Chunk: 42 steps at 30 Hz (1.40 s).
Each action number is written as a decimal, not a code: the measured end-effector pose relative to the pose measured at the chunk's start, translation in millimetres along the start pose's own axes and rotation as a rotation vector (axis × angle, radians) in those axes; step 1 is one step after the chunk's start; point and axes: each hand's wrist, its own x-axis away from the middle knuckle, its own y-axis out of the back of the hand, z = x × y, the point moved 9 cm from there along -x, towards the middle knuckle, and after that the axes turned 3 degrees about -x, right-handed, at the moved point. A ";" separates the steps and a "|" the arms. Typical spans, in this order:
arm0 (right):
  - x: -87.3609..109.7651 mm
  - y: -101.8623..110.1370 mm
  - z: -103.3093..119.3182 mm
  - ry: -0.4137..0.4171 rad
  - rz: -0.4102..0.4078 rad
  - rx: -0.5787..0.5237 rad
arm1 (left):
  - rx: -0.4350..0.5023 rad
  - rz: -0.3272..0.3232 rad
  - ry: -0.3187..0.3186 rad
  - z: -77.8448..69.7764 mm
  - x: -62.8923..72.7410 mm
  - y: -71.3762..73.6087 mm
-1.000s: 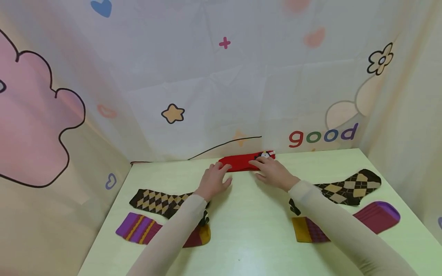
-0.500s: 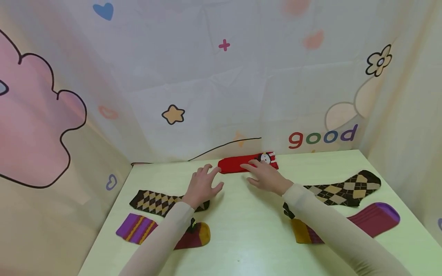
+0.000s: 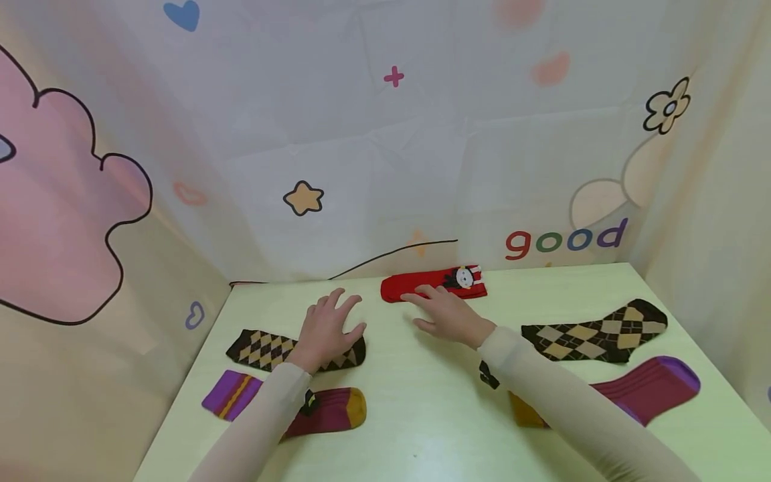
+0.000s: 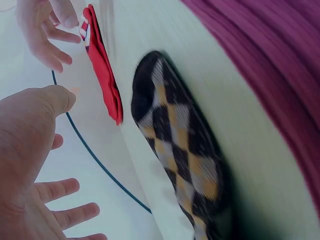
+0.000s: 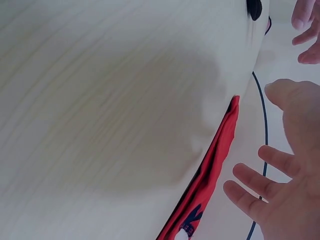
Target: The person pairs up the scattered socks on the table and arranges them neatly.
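Note:
At the table's far edge lies a red sock [image 3: 412, 286] with a white cartoon face near its right end. My right hand [image 3: 452, 316] hovers just in front of it, fingers spread and holding nothing. Farther left, my left hand [image 3: 328, 331] hangs over a black-and-tan diamond-patterned sock [image 3: 265, 349], fingers apart and empty. The left wrist view shows that diamond sock [image 4: 175, 135] lying below the hand. In the right wrist view, the red sock [image 5: 215, 160] is beside the right fingers with a visible gap.
A purple, maroon and mustard sock [image 3: 328, 410] lies at the front left, partly under the left sleeve. On the right are a second diamond sock [image 3: 593, 335] and a second maroon-purple sock [image 3: 653, 388], partly covered by the right sleeve. A printed curtain [image 3: 373, 147] stands behind the table.
Both hands have come off the red sock. The left hand has drawn back toward the left and nearer; the right has moved slightly left and nearer. The sock's cartoon face is now uncovered.

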 end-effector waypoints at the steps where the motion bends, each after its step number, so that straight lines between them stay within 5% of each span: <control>1: -1.2 -0.9 2.6 0.003 0.004 0.001 | 0.000 0.005 0.009 3.5 2.6 0.0; 22: -23.4 -21.4 58.4 0.091 0.062 -0.009 | 0.027 0.068 0.206 92.1 58.7 3.7; 30: -32.8 -29.7 72.7 0.115 0.071 0.008 | -0.017 0.081 0.227 114.2 63.7 16.9; 42: -44.3 -43.4 91.9 0.153 0.086 0.032 | 0.070 0.178 0.371 168.4 91.7 12.1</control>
